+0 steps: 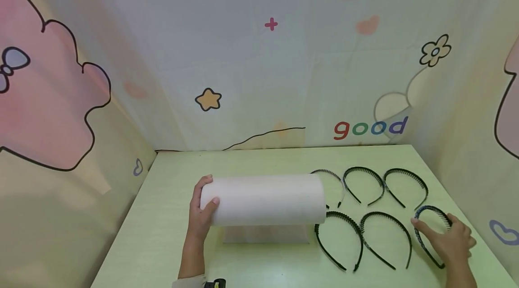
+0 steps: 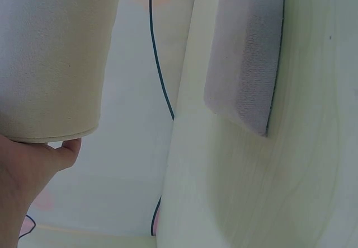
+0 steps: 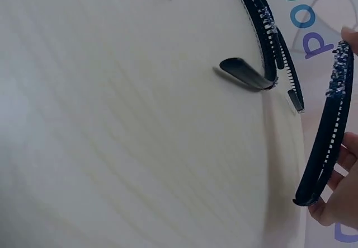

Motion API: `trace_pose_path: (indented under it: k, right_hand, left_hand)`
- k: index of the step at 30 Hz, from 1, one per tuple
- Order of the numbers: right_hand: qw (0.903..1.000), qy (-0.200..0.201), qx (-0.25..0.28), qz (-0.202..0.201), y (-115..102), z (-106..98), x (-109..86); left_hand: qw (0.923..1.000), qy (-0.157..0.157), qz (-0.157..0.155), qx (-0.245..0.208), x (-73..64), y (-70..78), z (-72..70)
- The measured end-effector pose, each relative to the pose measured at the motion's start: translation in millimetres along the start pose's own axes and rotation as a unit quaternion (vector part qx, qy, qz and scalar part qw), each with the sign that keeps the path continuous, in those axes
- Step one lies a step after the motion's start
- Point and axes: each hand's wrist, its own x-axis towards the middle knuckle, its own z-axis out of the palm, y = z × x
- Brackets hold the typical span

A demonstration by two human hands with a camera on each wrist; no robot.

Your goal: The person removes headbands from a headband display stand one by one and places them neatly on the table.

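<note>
My left hand (image 1: 201, 216) grips the left end of a white fabric-covered cylinder (image 1: 263, 200), thumb at the front and fingers over the top. A low pale base (image 1: 265, 234) shows under the cylinder, resting on the table. My right hand (image 1: 452, 240) holds a black toothed headband (image 3: 330, 130) with blue glitter near the table's right side, thumb on one side and fingers on the other. In the right wrist view the headband is tilted, with its lower end by my fingers.
Several black headbands lie in two rows right of the cylinder, including a front one (image 1: 361, 238) and a back one (image 1: 383, 184). The cylinder partly covers the leftmost back headband (image 1: 339, 184). A printed cloth (image 1: 243, 53) hangs behind and beside the pale table (image 1: 170, 180).
</note>
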Motion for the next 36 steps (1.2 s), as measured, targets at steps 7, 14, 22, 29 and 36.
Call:
trace_pose_path:
  k: [7,14,22,29,36]
  right_hand:
    - [0.9996,-0.003,-0.026,0.013,6.0,3.7,7.6]
    - [0.9987,0.000,-0.050,0.011,8.3,8.7,18.1]
    - [0.9967,0.002,-0.077,0.026,7.3,13.7,19.4]
    - [0.9954,0.002,-0.090,0.034,6.3,17.7,21.0]
    - [0.9947,0.003,-0.093,0.043,5.8,21.5,22.6]
  left_hand:
    - [1.0000,0.000,0.001,-0.004,0.1,-0.2,-0.9]
    - [1.0000,-0.005,0.004,-0.007,0.3,0.5,-1.5]
    - [1.0000,-0.001,0.001,-0.008,0.1,0.7,-0.3]
    - [0.9999,-0.002,-0.003,-0.009,0.1,-1.4,-0.8]
    - [1.0000,0.001,0.004,0.003,-0.4,0.2,-0.3]
